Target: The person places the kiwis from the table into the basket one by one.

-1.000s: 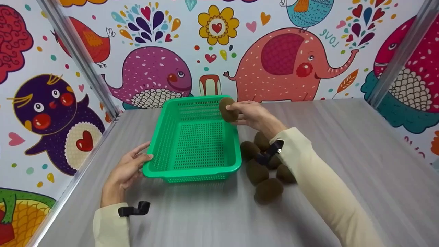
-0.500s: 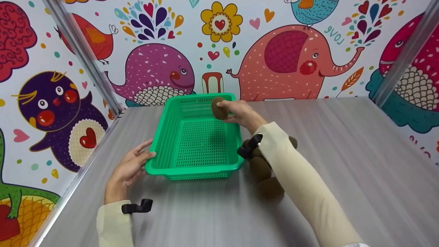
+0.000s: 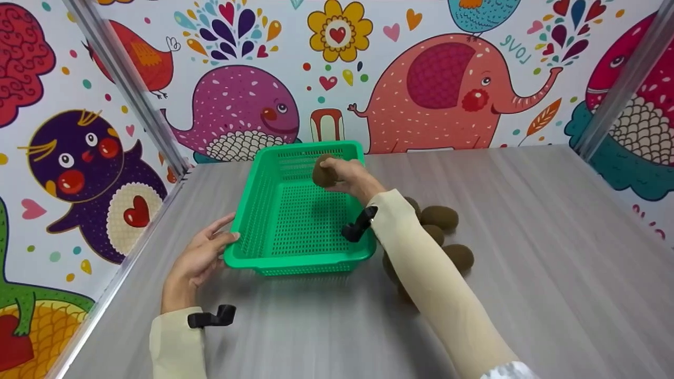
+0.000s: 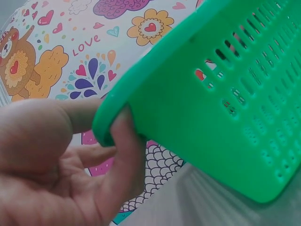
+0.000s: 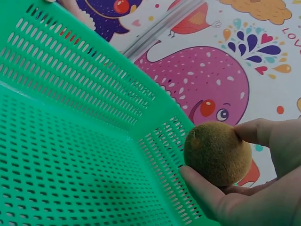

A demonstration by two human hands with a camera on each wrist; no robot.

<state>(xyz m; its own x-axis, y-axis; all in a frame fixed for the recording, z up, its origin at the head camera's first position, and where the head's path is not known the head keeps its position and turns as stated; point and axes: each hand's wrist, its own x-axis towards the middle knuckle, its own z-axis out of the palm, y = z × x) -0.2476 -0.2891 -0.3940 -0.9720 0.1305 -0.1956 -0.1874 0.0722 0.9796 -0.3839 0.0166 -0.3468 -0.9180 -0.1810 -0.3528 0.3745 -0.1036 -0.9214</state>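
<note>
The right hand (image 3: 354, 178) is pinching a kiwi (image 5: 217, 153) over the green basket's (image 3: 305, 261) far end; the left hand (image 3: 194, 260) is gripping its left edge (image 4: 127, 84). Lettering (image 4: 86, 44) on the wall (image 3: 389, 79) is reading "LOVE".

Left hand (image 4: 56, 169) pinches green basket rim (image 4: 146, 70); patterned wall (image 4: 150, 28) behind.

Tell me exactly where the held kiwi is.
In the head view, the kiwi is in the right hand's pinch, over the far part of the green plastic basket, left of the other kiwis.
</note>
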